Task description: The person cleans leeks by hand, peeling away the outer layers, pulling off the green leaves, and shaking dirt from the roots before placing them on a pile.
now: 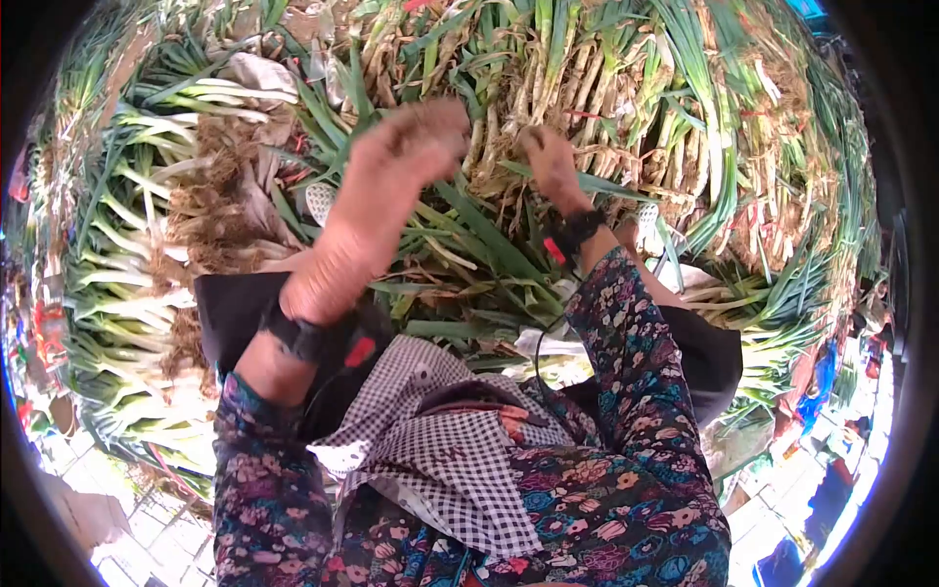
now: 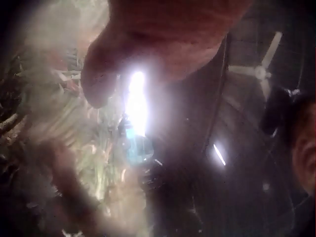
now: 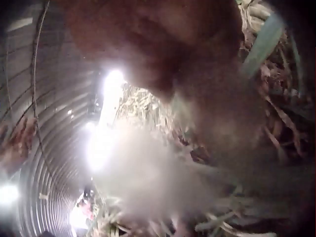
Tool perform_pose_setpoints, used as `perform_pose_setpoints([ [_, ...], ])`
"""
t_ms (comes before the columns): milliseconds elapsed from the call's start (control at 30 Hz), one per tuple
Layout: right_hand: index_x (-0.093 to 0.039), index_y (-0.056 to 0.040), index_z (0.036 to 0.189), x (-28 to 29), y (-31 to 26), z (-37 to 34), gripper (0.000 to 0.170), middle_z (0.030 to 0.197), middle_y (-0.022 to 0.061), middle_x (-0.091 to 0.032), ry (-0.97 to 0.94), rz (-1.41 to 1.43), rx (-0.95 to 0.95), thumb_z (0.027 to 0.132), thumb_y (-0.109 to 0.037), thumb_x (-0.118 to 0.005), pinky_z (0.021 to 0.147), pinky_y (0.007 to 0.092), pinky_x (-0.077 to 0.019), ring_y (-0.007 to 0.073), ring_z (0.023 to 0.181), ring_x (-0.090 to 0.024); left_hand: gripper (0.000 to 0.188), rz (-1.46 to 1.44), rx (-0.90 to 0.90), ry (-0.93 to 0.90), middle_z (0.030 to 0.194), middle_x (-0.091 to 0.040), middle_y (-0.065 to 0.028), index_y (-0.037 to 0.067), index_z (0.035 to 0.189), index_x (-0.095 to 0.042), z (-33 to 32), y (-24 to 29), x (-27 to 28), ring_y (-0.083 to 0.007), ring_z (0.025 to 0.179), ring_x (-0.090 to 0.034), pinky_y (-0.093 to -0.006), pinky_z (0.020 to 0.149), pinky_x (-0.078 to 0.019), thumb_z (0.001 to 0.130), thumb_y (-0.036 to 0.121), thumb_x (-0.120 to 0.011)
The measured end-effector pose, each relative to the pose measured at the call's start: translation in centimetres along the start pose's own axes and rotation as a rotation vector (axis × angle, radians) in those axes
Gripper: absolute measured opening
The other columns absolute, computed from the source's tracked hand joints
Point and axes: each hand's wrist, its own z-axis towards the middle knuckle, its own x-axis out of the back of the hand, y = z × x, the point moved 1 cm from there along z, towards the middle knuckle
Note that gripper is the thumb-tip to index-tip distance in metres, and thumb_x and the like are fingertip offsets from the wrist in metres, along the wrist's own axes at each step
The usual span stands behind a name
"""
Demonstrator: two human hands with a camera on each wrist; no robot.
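Blurred, my left hand (image 1: 406, 147) is raised above the leeks in the head view; nothing shows in it. In the left wrist view the thumb of that hand (image 2: 163, 39) hangs straight. My right hand (image 1: 554, 168) is low at the root ends of soil-covered leeks (image 1: 582, 83), with bent fingers; whether it pinches a stalk is unclear. A long green leaf (image 1: 611, 186) passes beside it. In the right wrist view, the right hand (image 3: 168, 39) hides most of what lies under it, and a green leaf (image 3: 264, 44) shows alongside.
Leeks with white stems (image 1: 132, 284) lie stacked on the left, roots inward. More bundles (image 1: 714, 127) spread across the back and right. Loose leaves (image 1: 469, 235) cover the ground between the person's feet. A checked cloth (image 1: 460, 470) lies over the lap.
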Motion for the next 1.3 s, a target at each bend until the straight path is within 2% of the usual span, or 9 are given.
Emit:
perform_pose_setpoints([
  [133, -0.059, 0.0013, 0.112, -0.2, 0.2, 5.5, 0.031, 0.104, 0.0229, -0.063, -0.002, -0.020, -0.091, 0.092, -0.023, -0.056, 0.078, 0.0411, -0.0487, 0.0323, 0.090, -0.062, 0.035, -0.028, 0.201, -0.038, 0.117, -0.061, -0.0116, -0.003, 0.124, -0.052, 0.5, -2.0, -0.2, -0.0185, 0.106, -0.059, -0.0323, 0.093, -0.0465, 0.095, 0.017, -0.052],
  [200, -0.060, 0.0005, 0.111, -0.6, 3.2, 7.1, 0.032, 0.095, 0.0201, -0.066, 0.116, -0.371, 0.207, 0.094, -0.026, -0.054, 0.073, 0.0423, -0.0497, 0.0310, 0.081, -0.063, 0.034, -0.043, 0.247, -0.046, 0.116, -0.061, -0.0113, -0.003, 0.123, -0.053, 0.4, -1.6, 0.4, -0.0175, 0.105, -0.059, -0.0319, 0.092, -0.0466, 0.095, 0.016, -0.052],
  [333, -0.061, -0.0030, 0.107, 4.9, 8.5, 8.7, 0.031, 0.086, 0.0217, -0.065, 0.090, -0.453, -0.310, 0.095, -0.029, -0.049, 0.074, 0.0475, -0.0484, 0.0347, 0.078, -0.063, 0.030, -0.131, 0.232, 0.030, 0.114, -0.063, -0.0105, -0.002, 0.119, -0.056, -0.4, -1.4, 1.6, -0.0162, 0.102, -0.060, -0.0306, 0.091, -0.0469, 0.095, 0.016, -0.052],
  [633, -0.059, 0.0024, 0.100, -2.6, 2.8, 8.5, 0.042, 0.096, 0.0226, -0.065, 0.313, -0.705, -0.281, 0.083, -0.036, -0.063, 0.077, 0.0461, -0.0492, 0.0365, 0.088, -0.064, 0.028, -0.201, 0.330, -0.009, 0.105, -0.066, -0.0100, -0.002, 0.116, -0.058, -0.2, -1.3, 1.4, -0.0172, 0.096, -0.063, -0.0300, 0.087, -0.0480, 0.095, 0.015, -0.052],
  [700, -0.059, 0.0054, 0.097, -1.2, 0.8, 8.5, 0.042, 0.101, 0.0270, -0.063, -0.003, -0.393, -0.522, 0.080, -0.032, -0.064, 0.079, 0.0448, -0.0493, 0.0378, 0.093, -0.063, 0.027, -0.189, 0.315, -0.038, 0.104, -0.066, -0.0100, -0.002, 0.116, -0.058, -0.1, -1.5, 0.8, -0.0168, 0.095, -0.063, -0.0297, 0.086, -0.0484, 0.095, 0.014, -0.052],
  [933, -0.056, 0.0082, 0.108, 0.0, 2.5, 5.4, 0.050, 0.094, 0.0236, -0.064, 0.023, 0.162, -0.226, 0.078, -0.030, -0.068, 0.074, 0.0402, -0.0499, 0.0360, 0.086, -0.062, 0.027, -0.125, 0.250, -0.111, 0.101, -0.066, -0.0104, -0.003, 0.113, -0.059, 0.5, -2.3, 0.6, -0.0155, 0.090, -0.064, -0.0291, 0.082, -0.0505, 0.095, 0.016, -0.053],
  [1033, -0.049, -0.0004, 0.126, 6.4, -4.2, -1.5, 0.048, 0.109, 0.0159, -0.060, -0.046, -0.172, 0.294, 0.080, 0.006, -0.061, 0.076, 0.0371, -0.0500, 0.0274, 0.087, -0.060, 0.030, -0.122, 0.229, -0.096, 0.100, -0.066, -0.0093, -0.003, 0.114, -0.059, 1.3, -2.6, 0.5, -0.0151, 0.089, -0.063, -0.0275, 0.081, -0.0498, 0.095, 0.020, -0.054],
  [1133, -0.054, 0.0001, 0.115, 5.7, -7.3, -11.3, 0.032, 0.103, 0.0102, -0.061, -0.221, 1.308, -0.112, 0.085, -0.010, -0.059, 0.082, 0.0327, -0.0494, 0.0218, 0.090, -0.060, 0.031, -0.052, 0.231, -0.058, 0.100, -0.066, -0.0082, -0.004, 0.113, -0.059, 2.5, -3.5, -0.3, -0.0139, 0.090, -0.062, -0.0265, 0.082, -0.0485, 0.094, 0.020, -0.054],
  [1300, -0.057, -0.0064, 0.114, 0.7, -5.7, -22.6, 0.028, 0.093, 0.0033, -0.061, -0.229, 1.403, -0.934, 0.088, -0.019, -0.062, 0.078, 0.0271, -0.0495, 0.0130, 0.088, -0.061, 0.033, 0.183, 0.284, -0.076, 0.098, -0.064, -0.0041, 0.000, 0.111, -0.061, 5.1, -9.4, -2.4, -0.0125, 0.089, -0.059, -0.0287, 0.081, -0.0473, 0.092, 0.026, -0.057],
])
